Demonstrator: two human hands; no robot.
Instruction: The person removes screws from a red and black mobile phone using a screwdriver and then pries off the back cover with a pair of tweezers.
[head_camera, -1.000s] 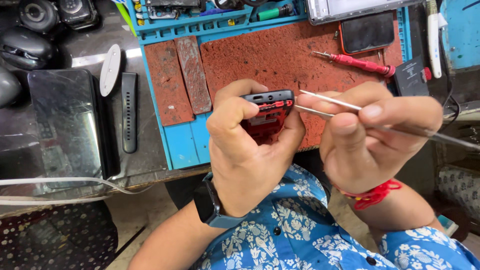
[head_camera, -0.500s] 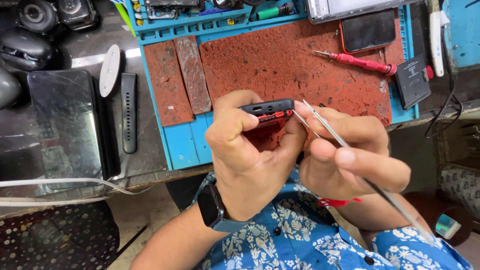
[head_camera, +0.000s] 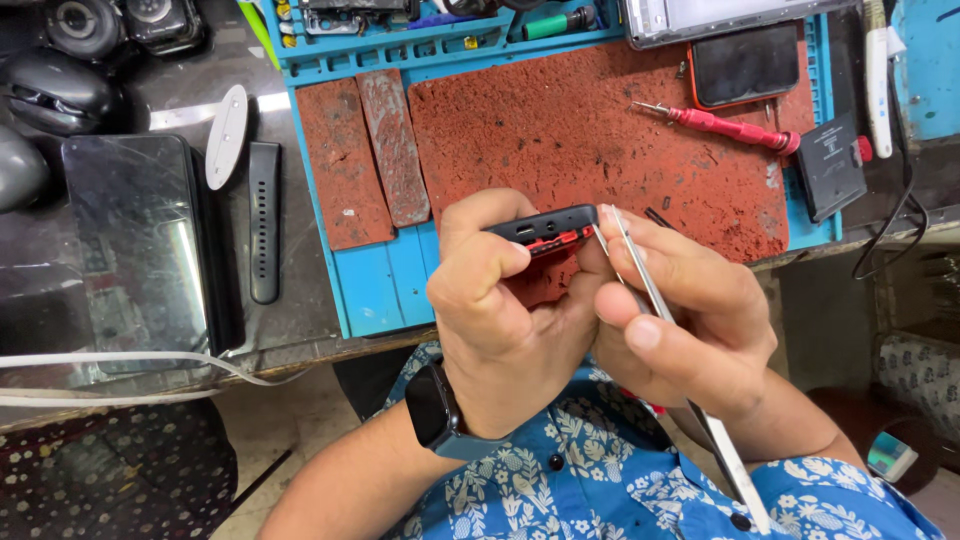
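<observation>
Left hand (head_camera: 500, 310): fingers clamped on a small black device (head_camera: 545, 228), held edge-up above the near edge of the surface; a red inner part shows along its lower side. A dark smartwatch (head_camera: 432, 408) sits on this wrist.
Right hand (head_camera: 690, 320): fingers pinched together on metal tweezers (head_camera: 665, 310), whose tips touch the right end of the black device.
Tweezers: slanted, the tips up at the device, the long handle running down past the right palm toward the blue patterned shirt (head_camera: 600, 480).
Black device: between both hands, over the front rim of the blue work mat (head_camera: 370, 290), just in front of the worn red pad (head_camera: 560, 120).
On the red pad: a red-handled screwdriver (head_camera: 725, 127) lying at a slant, well apart from the hands; a dark phone (head_camera: 745, 63) at the far right corner.
Left of the mat: a black watch strap (head_camera: 264, 220), a white strap piece (head_camera: 226, 135), and a dark tablet (head_camera: 135, 245).
Right of the mat: a flat black battery (head_camera: 830, 165).
</observation>
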